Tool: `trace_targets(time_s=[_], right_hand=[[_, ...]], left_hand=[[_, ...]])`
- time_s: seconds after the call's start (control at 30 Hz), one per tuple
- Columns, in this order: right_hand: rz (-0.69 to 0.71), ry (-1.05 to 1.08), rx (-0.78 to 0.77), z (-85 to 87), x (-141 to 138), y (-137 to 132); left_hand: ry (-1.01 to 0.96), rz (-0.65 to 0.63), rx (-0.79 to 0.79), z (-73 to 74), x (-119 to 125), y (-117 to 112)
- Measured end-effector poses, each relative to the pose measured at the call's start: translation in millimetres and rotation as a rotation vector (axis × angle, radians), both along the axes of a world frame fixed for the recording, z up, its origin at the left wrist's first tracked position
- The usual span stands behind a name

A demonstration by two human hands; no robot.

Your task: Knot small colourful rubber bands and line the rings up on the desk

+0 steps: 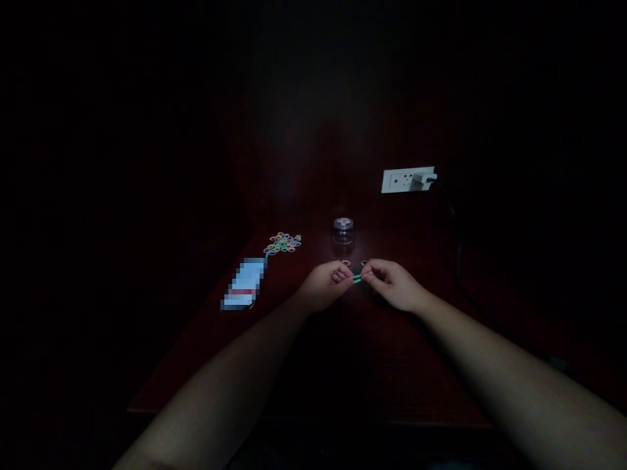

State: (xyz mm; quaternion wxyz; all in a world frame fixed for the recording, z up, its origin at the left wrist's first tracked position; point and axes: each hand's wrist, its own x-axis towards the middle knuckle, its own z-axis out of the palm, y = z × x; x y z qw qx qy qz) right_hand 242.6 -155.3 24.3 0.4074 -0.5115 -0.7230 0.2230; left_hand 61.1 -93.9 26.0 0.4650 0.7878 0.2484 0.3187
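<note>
A small green elastic hair tie (pixel 357 279) is stretched between my two hands, so its two strands run side by side. My left hand (pixel 327 284) pinches its left end with curled fingers. Its right end is gripped between the thumb and fingers of my right hand (pixel 390 282). Just beyond my fingers lie a pinkish hair tie (pixel 346 263) and a purple one (pixel 364 263), partly hidden by the hands. Farther back stands a small clear jar (pixel 343 235) with its lid on.
Several pastel hair ties (pixel 283 243) lie in a pile at the back left. A phone with a lit, blurred screen (pixel 245 282) rests on the dark red wooden table (pixel 313 365). A white wall socket (pixel 407 180) holds a plug, its cord hanging at the right.
</note>
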Motion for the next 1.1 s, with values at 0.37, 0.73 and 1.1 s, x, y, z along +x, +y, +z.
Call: trace_targets(time_s=[0.37,0.73,1.1], right_hand=[[0.082,0.109,-0.004,0.0,-2.8,-0.7],[0.090,0.104,0.062,4.3,-4.1,-4.1],[0.053,0.108,0.093,6.0,-4.8,-3.8]], left_hand=[[-0.031,-0.019,-0.040,-1.5,0.6,0.5],[-0.174,-0.005,-0.298,-5.8,3.5,8.2],[-0.158,-0.048,-0.281,-5.9,3.6,7.2]])
